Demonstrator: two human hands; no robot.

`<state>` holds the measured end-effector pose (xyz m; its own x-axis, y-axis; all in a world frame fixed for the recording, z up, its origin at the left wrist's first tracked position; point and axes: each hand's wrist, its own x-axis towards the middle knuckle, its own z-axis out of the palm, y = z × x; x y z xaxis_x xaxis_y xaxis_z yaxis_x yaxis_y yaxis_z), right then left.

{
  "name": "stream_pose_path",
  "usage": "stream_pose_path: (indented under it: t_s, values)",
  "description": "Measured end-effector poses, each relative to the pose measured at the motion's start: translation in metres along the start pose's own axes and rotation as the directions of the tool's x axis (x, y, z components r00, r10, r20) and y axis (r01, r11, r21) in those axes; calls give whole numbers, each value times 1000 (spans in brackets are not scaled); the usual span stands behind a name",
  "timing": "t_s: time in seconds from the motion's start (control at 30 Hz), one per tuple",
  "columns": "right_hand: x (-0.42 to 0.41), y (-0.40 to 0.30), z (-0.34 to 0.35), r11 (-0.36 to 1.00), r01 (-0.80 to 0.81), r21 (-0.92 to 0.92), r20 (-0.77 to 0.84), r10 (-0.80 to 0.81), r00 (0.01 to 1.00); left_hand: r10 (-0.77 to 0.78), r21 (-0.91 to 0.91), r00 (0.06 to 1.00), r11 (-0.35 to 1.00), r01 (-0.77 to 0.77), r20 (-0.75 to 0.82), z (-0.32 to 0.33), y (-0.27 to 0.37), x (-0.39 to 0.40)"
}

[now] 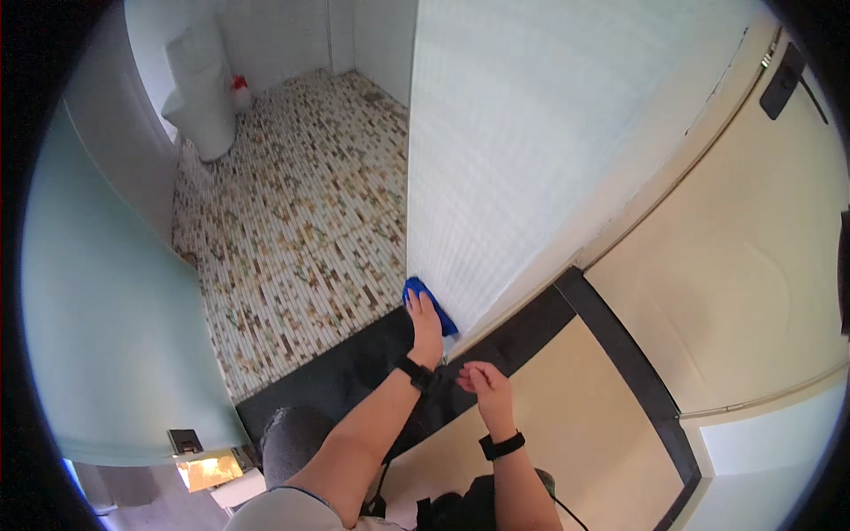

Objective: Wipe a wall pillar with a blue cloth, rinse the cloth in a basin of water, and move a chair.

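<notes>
My left hand (425, 325) lies with fingers stretched on a blue cloth (433, 306), pressing it against the foot of the white tiled wall (505, 166), by the wall's edge. A dark band is on that wrist. My right hand (487, 391) hovers to the right, above the dark stone threshold (358, 362), fingers curled and holding nothing that shows. It wears a black wrist strap too.
A frosted glass door (126, 299) stands on the left. Beyond the threshold a mosaic floor (299, 219) reaches a white toilet (209, 113) with a red-topped white bottle (240, 93) beside it. A cream door (744, 265) with a dark handle is on the right.
</notes>
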<state>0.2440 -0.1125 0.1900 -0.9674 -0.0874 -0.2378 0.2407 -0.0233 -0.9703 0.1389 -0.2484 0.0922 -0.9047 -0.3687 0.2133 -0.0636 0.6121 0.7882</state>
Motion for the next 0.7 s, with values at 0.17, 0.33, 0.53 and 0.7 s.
stream_pose_path:
  t_s: [0.17, 0.33, 0.53, 0.7]
  values:
    - [-28, -23, 7, 998, -57, 33, 0, 57, 998, -512, -702, 846, 546, 457, 153, -58, 87, 13]
    - [-54, -25, 36, 936, -212, 282, 52, 206, 977, -460, -715, 885, 596, 365, 68, -110, 130, 35]
    - [-75, -65, 63, 897, -250, 366, 19, 261, 965, -21, -508, 987, 859, -63, -158, -165, 210, 53]
    - [-76, -165, 49, 981, -118, 154, -11, 121, 993, -30, -321, 995, 947, -3, -96, -223, 285, 72]
